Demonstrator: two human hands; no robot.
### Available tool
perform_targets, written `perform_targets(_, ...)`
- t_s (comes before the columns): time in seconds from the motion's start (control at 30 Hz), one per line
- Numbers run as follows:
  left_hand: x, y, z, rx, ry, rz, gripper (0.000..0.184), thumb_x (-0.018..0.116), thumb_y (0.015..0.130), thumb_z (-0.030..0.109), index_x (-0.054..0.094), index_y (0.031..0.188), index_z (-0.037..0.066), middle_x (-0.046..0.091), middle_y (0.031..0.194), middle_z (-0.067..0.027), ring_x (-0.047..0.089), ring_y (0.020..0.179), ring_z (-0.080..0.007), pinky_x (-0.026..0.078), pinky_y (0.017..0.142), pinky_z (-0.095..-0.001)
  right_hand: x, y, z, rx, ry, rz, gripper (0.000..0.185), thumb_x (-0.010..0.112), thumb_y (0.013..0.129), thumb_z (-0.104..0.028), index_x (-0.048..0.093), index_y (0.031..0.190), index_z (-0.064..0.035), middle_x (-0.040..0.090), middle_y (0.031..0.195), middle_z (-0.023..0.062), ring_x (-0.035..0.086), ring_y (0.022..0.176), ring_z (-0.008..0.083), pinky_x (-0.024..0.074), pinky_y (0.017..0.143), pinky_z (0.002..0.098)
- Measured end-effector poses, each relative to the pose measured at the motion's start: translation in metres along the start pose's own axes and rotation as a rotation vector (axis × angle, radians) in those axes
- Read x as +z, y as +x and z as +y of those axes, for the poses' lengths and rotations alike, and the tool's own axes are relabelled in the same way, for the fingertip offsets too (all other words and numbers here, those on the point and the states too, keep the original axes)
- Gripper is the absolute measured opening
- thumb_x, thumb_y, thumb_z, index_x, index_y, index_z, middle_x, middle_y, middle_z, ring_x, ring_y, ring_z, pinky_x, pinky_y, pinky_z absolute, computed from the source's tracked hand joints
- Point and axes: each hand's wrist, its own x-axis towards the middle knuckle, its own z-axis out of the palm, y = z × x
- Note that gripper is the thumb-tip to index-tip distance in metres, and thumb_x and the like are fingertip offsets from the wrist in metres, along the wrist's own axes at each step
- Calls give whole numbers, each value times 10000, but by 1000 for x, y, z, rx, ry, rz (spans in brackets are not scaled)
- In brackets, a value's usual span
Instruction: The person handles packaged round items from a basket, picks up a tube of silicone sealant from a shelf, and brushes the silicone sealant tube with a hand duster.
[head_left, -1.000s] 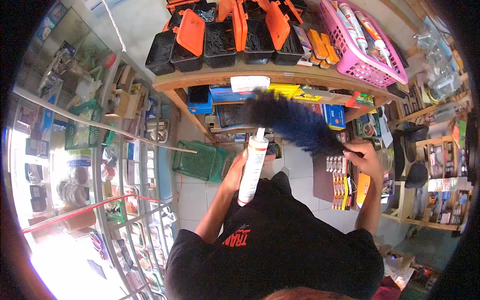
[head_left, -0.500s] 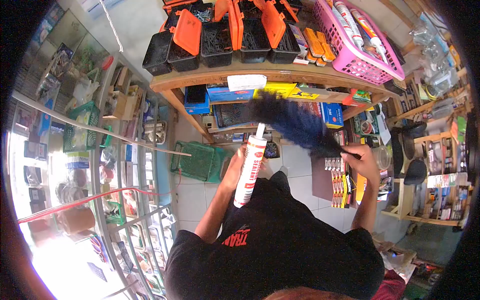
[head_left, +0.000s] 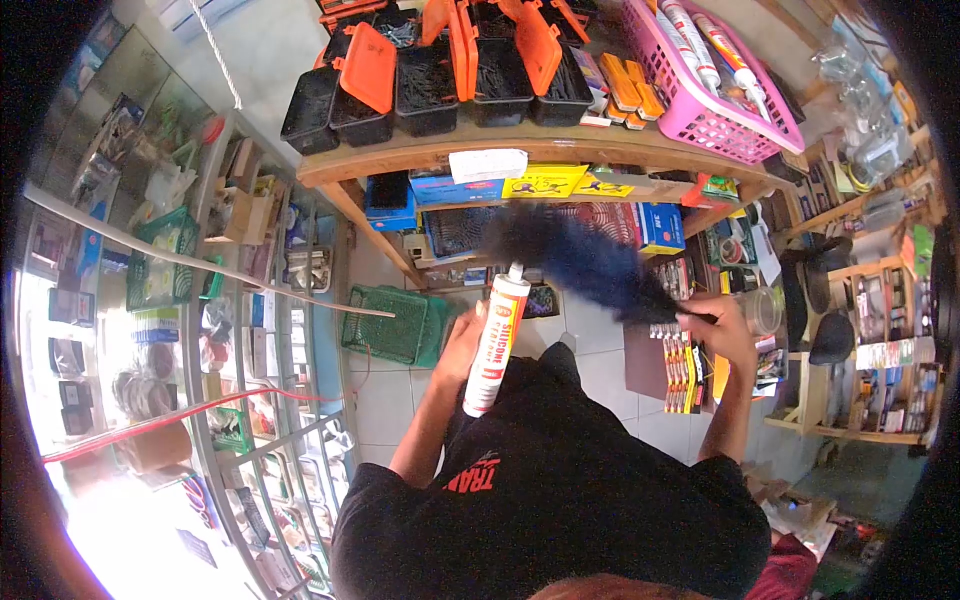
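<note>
My left hand (head_left: pixel 462 342) is closed around a white tube of silicone sealant (head_left: pixel 497 345) with red and orange print, held upright and slightly tilted in front of my chest. The tube hides part of the fingers. A dark blue feather duster (head_left: pixel 590 262) is in my right hand (head_left: pixel 722 328), gripped by its handle end. Its blurred feathers reach left to the tube's nozzle and overlap it in view; I cannot tell whether they press on it.
Ahead stands a wooden shelf (head_left: pixel 420 155) bearing black boxes (head_left: pixel 425 95) with orange lids and a pink basket (head_left: pixel 730 125) of sealant tubes. A green basket (head_left: pixel 395 325) is on the tiled floor. Glass cases (head_left: pixel 190 270) line the left; stocked shelves (head_left: pixel 870 350) stand right.
The duster's feathers have swept a little downward and left over the nozzle. The sealant tube has turned slightly in my left hand, showing more of its label.
</note>
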Motion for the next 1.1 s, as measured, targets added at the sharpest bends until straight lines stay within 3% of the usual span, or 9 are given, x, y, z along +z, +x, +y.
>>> perform_targets(0.2, 3, 0, 4, -11, 1, 38, 470, 360, 1008, 447, 592, 1010, 37, 623, 774, -18, 568, 614, -89, 469, 555, -245, 5, 0, 0, 72, 43, 30, 179, 675, 808, -32, 671, 962, 61, 589, 737, 25, 526, 613, 67, 419, 540, 240)
perform_targets(0.3, -11, 3, -11, -22, -35, 53, 488, 385, 1006, 445, 587, 1039, 2, 615, 806, 2, 541, 665, -50, 440, 587, -229, -1, -2, 1, 116, 32, -150, 197, 686, 819, -61, 664, 976, 57, 669, 775, 92, 602, 698, 121, 476, 631, 279)
perform_targets(0.4, -3, -1, -3, 227, 19, -126, 493, 473, 976, 441, 555, 1136, -18, 619, 883, -20, 557, 739, -68, 458, 651, -235, 5, -1, 1, 157, 80, 22, 198, 687, 822, -67, 665, 976, 56, 664, 771, 80, 594, 705, 109, 472, 627, 275)
perform_targets(0.53, -4, 0, -9, 118, 52, -26, 475, 564, 937, 323, 481, 1234, -40, 617, 1002, -60, 582, 848, -109, 468, 748, -253, 0, -1, -1, 126, 3, -122, 217, 686, 830, -99, 665, 977, 58, 656, 767, 73, 586, 700, 102, 467, 619, 271)
perform_targets(0.57, -1, 0, -8, 134, 43, 5, 598, 577, 902, 401, 440, 1301, -23, 623, 1065, -97, 617, 949, -173, 495, 829, -305, 2, -1, -3, 134, 9, -111, 223, 687, 830, -107, 665, 977, 60, 656, 767, 73, 586, 701, 102, 466, 619, 270)
perform_targets(0.7, 5, 1, -1, 149, 25, -14, 630, 512, 909, 499, 486, 1277, -11, 631, 999, -69, 581, 844, -112, 465, 731, -255, 3, 0, 8, 117, 20, -88, 244, 687, 822, -111, 659, 983, 69, 652, 766, 78, 583, 689, 104, 464, 615, 268)
perform_targets(0.77, -17, 0, -27, 94, -1, 3, 477, 503, 949, 382, 527, 1219, -9, 624, 971, -44, 566, 845, -89, 457, 739, -252, 7, -1, 14, 43, 36, -121, 186, 642, 812, -21, 641, 955, 98, 549, 667, 31, 508, 605, 76, 393, 540, 244)
perform_targets(1.03, -21, -3, -25, 90, -27, -37, 425, 424, 1007, 371, 555, 1190, 11, 644, 852, -14, 547, 641, -51, 450, 578, -216, 9, 0, 11, 124, 15, -123, 245, 693, 810, -96, 654, 979, 78, 649, 755, 103, 599, 692, 137, 469, 632, 280)
perform_targets(1.1, -13, -3, -15, 72, -78, -40, 442, 381, 1016, 360, 524, 1219, -5, 650, 933, -57, 609, 748, -106, 513, 686, -265, 10, 1, 13, 105, -26, -44, 236, 698, 806, -88, 654, 965, 80, 649, 763, 104, 600, 706, 140, 468, 642, 281)
